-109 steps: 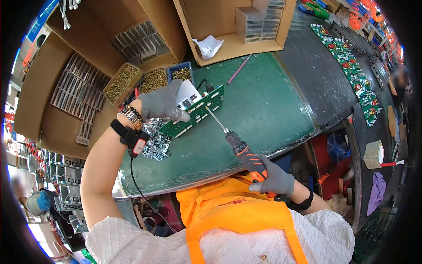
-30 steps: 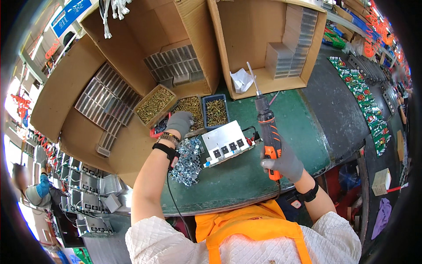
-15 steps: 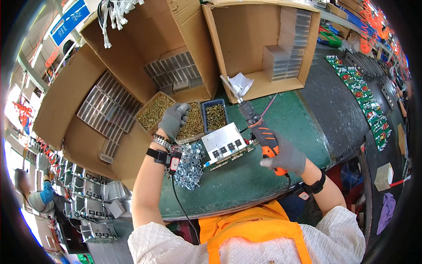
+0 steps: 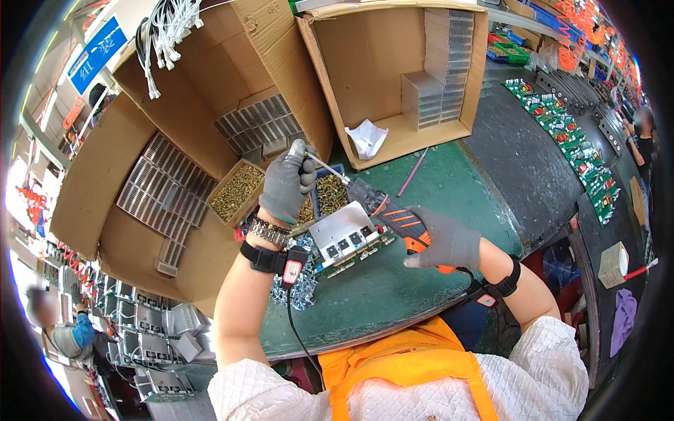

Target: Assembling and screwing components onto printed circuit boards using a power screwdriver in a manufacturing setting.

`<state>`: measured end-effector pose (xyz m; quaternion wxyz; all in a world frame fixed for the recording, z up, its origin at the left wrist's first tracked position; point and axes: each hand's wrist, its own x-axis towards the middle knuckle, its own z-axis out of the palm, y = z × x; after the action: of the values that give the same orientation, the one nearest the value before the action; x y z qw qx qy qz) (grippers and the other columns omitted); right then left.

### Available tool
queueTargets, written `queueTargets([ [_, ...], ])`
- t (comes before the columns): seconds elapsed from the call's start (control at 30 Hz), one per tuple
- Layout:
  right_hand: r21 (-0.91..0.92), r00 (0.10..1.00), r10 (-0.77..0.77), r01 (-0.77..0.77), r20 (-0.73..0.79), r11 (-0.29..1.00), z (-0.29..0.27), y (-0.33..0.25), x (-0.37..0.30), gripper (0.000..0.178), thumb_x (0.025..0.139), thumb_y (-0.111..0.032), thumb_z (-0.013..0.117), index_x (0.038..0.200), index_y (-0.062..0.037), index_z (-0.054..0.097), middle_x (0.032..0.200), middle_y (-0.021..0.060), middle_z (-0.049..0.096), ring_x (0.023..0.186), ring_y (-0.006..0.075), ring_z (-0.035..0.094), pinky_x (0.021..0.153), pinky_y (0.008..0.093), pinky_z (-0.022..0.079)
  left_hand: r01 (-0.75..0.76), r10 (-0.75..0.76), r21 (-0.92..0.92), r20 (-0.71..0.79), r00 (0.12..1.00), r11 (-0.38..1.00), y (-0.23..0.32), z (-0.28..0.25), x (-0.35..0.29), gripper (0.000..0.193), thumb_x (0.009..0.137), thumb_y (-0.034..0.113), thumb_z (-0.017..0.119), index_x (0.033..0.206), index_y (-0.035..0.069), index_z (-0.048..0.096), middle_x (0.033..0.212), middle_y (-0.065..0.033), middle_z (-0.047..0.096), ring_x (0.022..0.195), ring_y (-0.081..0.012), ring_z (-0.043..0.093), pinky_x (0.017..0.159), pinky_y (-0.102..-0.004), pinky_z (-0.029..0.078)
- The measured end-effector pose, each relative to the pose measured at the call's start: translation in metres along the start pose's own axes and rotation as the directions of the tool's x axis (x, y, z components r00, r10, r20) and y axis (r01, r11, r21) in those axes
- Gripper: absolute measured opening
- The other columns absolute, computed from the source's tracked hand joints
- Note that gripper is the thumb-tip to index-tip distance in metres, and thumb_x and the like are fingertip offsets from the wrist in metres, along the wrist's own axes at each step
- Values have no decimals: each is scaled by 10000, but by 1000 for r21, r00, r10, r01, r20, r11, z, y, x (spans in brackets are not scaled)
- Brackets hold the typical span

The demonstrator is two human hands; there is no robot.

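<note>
My right hand point(image 4: 449, 240) grips an orange and black power screwdriver point(image 4: 397, 216), its long bit pointing up and left. Gloved in grey, my left hand point(image 4: 286, 184) is closed in a pinch at the bit's tip, above the screw bins; whatever small thing is between the fingers is too small to make out. Below the tool lies a circuit board point(image 4: 354, 257) with a flat silver heat sink point(image 4: 338, 228) and several black components along it. A blue bin of brass-coloured screws point(image 4: 331, 195) stands behind the board, partly hidden by my left hand.
A cardboard tray of screws point(image 4: 239, 191) sits left of my left hand, with a heap of small metal clips point(image 4: 303, 284) nearer. Large cartons point(image 4: 393, 70) of finned heat sinks rise behind. More green circuit boards point(image 4: 565, 144) line the right bench. A person point(image 4: 63, 326) works at far left.
My left hand has lifted from the screw bins, up to the bit's tip. The screwdriver has swung left and lower to meet it. The whole view has shifted slightly.
</note>
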<state>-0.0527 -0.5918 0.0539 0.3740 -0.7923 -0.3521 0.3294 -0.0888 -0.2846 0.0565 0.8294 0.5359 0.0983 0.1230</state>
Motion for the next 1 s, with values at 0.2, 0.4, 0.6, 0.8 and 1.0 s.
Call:
queueTargets([
  [0.2,78,999,26,-29,36,997,0,2,0,888,695,-303,803,1402,-5,355,1113,171,617,992,252,610,881,345,488,-55,55,15,-15,998,998,2,8,-3,232,1009,297,510,956,74,546,673,40,470,508,-45,385,422,-172,295],
  [0.4,87,1000,-6,5,12,996,1,3,0,868,699,-309,799,1392,-10,370,1089,154,618,968,241,608,861,336,492,-90,100,84,-118,988,992,-2,13,2,232,1006,275,520,970,54,583,677,38,505,500,-32,428,426,-166,327],
  [0.6,120,1000,-9,7,9,993,2,2,-1,852,700,-292,799,1388,-18,376,1076,150,620,964,228,601,857,327,491,-143,201,308,-165,966,940,-5,17,5,262,1004,271,526,990,34,637,695,37,538,515,-12,466,432,-151,356],
  [0.8,344,992,35,-75,121,936,-3,2,-2,827,691,-222,813,1377,-32,391,927,76,598,730,155,591,645,299,513,-221,294,488,-77,953,844,-4,11,5,250,1002,260,526,993,37,640,730,23,574,553,-18,488,467,-158,371],
  [1.0,354,995,41,-72,94,932,-1,1,-7,848,694,-197,814,1395,-30,366,888,52,583,655,130,569,579,279,496,-187,202,388,1,979,903,1,19,0,323,1016,327,485,1039,33,615,818,-8,590,639,-56,535,548,-188,457],
])
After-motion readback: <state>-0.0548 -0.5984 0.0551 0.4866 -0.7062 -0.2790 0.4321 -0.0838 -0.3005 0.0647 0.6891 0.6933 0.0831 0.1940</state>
